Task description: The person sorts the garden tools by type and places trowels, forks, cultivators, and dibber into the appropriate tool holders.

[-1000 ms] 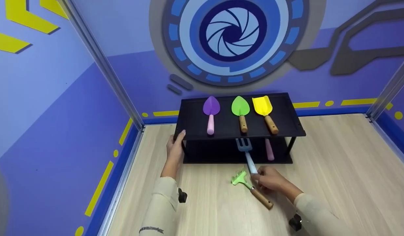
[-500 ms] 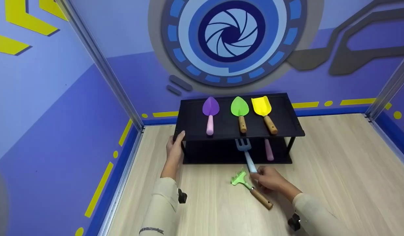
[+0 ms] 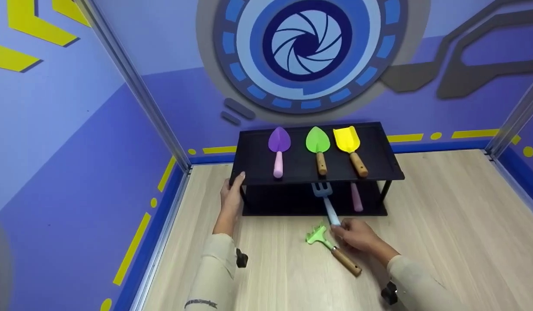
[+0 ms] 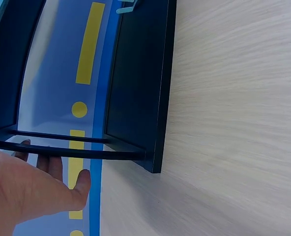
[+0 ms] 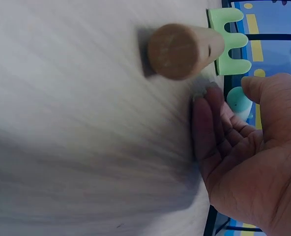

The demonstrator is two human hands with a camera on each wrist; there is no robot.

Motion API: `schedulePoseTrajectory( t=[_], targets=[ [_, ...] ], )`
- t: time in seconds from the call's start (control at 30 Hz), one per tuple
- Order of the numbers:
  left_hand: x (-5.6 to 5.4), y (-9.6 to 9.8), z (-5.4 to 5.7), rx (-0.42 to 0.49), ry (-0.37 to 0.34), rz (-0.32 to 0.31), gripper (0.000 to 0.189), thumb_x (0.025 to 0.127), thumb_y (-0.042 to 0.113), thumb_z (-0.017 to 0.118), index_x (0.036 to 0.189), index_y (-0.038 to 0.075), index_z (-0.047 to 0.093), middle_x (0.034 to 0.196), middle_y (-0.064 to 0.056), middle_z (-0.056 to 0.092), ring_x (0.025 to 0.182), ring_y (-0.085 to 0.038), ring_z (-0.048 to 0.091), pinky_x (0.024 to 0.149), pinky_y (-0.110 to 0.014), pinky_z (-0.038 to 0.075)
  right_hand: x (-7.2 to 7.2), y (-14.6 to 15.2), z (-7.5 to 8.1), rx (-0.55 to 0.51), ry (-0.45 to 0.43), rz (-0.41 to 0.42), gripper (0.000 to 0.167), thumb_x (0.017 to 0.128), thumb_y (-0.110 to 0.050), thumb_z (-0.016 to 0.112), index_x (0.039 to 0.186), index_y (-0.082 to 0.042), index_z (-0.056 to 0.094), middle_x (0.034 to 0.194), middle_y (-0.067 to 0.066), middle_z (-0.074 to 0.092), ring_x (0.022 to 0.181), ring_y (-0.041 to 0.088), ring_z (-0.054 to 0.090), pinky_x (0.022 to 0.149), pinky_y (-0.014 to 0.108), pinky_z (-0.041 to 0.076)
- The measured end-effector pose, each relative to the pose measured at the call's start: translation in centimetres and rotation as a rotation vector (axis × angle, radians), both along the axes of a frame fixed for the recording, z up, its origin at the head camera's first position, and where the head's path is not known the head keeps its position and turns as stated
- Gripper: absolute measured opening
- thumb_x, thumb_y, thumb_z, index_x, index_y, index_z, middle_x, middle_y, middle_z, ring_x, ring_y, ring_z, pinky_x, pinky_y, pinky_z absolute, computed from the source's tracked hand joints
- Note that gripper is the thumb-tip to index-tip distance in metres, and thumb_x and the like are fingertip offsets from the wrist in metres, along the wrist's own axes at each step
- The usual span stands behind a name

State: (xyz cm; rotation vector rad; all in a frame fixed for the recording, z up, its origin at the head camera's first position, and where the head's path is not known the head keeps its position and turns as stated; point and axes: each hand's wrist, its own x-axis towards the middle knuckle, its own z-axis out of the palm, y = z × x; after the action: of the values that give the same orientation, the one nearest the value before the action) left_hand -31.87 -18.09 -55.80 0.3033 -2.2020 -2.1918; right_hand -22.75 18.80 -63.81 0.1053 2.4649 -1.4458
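A light-blue hand fork has its tines over the lower tier of a black two-tier rack and its handle sticking out in front. My right hand pinches the handle's end between thumb and fingers; the teal end shows there in the right wrist view. At the rack's left front corner my left hand grips the upper tier, thumb on top. The left wrist view has its fingers beside a black post. A green hand rake with a wooden handle lies on the table, just left of my right hand.
On the upper tier lie a purple trowel, a green trowel and a yellow scoop. A pink handle sticks out from the lower tier's right side. Patterned blue walls stand behind and beside the rack.
Both hands keep their places and their holds. The fork and the other tools have hardly moved; the head view shifts only slightly.
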Motion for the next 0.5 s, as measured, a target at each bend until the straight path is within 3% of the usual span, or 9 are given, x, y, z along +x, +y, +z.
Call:
schedulePoseTrajectory(
  t=[0.3, 0.5],
  targets=[
    [-0.13, 0.08, 0.06, -0.011, 0.009, -0.001, 0.068, 0.103, 0.059, 0.06, 0.151, 0.012, 0.051, 0.165, -0.014, 0.045, 0.159, -0.034, 0.037, 0.133, -0.056, 0.026, -0.14, 0.49, -0.44, -0.003, 0.034, 0.035, 0.032, 0.107, -0.033, 0.066, 0.089, -0.006, 0.063, 0.069, 0.002, 0.062, 0.057, 0.014, 0.059, 0.05, 0.027, 0.048],
    [-0.01, 0.01, -0.08, 0.01, -0.033, 0.008, 0.088, 0.102, 0.059, 0.061, 0.168, 0.011, 0.029, 0.177, -0.016, 0.025, 0.167, -0.035, 0.02, 0.137, -0.054, 0.019, -0.27, 0.63, -0.76, -0.006, 0.047, 0.053, 0.035, 0.108, -0.034, 0.064, 0.089, -0.005, 0.064, 0.067, 0.002, 0.063, 0.055, 0.013, 0.06, 0.05, 0.027, 0.05]
  ],
)
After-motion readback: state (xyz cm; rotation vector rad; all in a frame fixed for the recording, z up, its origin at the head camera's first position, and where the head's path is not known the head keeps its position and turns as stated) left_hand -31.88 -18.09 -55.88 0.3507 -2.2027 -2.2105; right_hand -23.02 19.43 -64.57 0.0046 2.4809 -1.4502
